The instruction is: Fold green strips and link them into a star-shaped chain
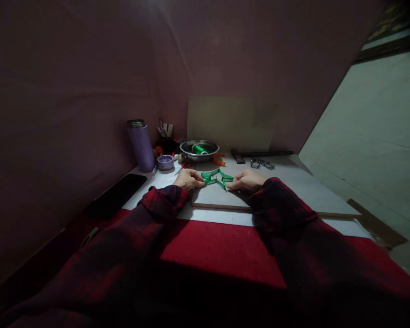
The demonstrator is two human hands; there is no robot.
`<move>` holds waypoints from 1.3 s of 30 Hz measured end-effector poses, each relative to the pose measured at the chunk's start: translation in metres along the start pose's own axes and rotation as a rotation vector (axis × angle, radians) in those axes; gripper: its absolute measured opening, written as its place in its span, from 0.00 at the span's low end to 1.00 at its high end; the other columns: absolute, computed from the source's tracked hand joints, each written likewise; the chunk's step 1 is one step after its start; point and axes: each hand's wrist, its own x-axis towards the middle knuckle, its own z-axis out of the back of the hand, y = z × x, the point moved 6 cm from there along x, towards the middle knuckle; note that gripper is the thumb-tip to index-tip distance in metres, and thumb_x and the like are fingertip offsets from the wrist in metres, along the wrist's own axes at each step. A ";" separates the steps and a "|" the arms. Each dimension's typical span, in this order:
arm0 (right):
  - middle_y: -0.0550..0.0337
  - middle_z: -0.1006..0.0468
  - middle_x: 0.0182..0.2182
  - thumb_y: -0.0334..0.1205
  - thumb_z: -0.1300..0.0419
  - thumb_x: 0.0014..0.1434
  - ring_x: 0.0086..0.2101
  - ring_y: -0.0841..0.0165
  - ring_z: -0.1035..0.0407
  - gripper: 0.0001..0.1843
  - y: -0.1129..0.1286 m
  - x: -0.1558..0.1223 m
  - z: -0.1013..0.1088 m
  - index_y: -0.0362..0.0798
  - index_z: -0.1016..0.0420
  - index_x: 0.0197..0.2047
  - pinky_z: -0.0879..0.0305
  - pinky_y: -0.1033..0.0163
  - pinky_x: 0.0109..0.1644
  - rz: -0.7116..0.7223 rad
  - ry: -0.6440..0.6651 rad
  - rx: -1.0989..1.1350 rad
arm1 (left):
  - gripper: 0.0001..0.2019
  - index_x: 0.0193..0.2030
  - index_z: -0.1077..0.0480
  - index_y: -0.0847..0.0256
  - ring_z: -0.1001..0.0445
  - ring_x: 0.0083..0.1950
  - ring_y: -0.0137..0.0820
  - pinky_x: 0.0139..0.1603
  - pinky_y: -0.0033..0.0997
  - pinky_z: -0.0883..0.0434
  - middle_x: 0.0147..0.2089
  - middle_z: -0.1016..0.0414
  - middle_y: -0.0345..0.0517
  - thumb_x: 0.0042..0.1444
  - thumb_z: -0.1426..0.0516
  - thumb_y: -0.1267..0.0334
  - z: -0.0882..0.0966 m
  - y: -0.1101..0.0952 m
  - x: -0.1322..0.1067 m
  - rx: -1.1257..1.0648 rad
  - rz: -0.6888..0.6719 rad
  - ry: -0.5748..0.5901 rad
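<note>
A green ribbon-wrapped star frame (217, 177) lies on a pale board (222, 199) in front of me. My left hand (188, 178) pinches the star's left tip with closed fingers. My right hand (246, 180) pinches its right tip the same way. Both arms wear dark red plaid sleeves. A metal bowl (199, 151) behind the star holds a spool of green ribbon (199, 149).
A purple tumbler (140, 145) and a small purple cup (166, 161) stand at the left. A black phone (118, 195) lies on the table's left edge. Orange-handled pliers (219, 159), a dark tool (238, 156) and metal clips (261, 163) lie behind. Red cloth (222, 250) covers the near edge.
</note>
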 end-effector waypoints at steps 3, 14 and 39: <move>0.68 0.43 0.11 0.43 0.31 0.38 0.17 0.77 0.51 0.16 -0.001 0.001 0.000 0.45 0.33 0.14 0.58 0.65 0.21 0.000 -0.006 0.002 | 0.11 0.16 0.33 0.65 0.36 0.19 0.21 0.22 0.23 0.37 0.15 0.34 0.35 0.26 0.34 0.75 0.003 0.000 0.001 -0.025 0.004 -0.025; 0.67 0.41 0.11 0.41 0.31 0.39 0.17 0.77 0.50 0.16 0.001 -0.001 -0.001 0.45 0.34 0.14 0.58 0.65 0.21 -0.004 0.001 0.033 | 0.05 0.25 0.27 0.65 0.39 0.22 0.22 0.26 0.23 0.40 0.18 0.34 0.36 0.39 0.44 0.72 0.012 -0.008 -0.002 0.021 -0.127 -0.233; 0.68 0.42 0.10 0.39 0.32 0.42 0.17 0.77 0.50 0.16 0.000 0.001 -0.002 0.45 0.34 0.13 0.59 0.65 0.21 -0.022 0.002 0.037 | 0.05 0.22 0.26 0.67 0.42 0.21 0.20 0.28 0.24 0.42 0.17 0.35 0.37 0.43 0.43 0.76 0.011 -0.001 0.014 -0.082 -0.004 -0.089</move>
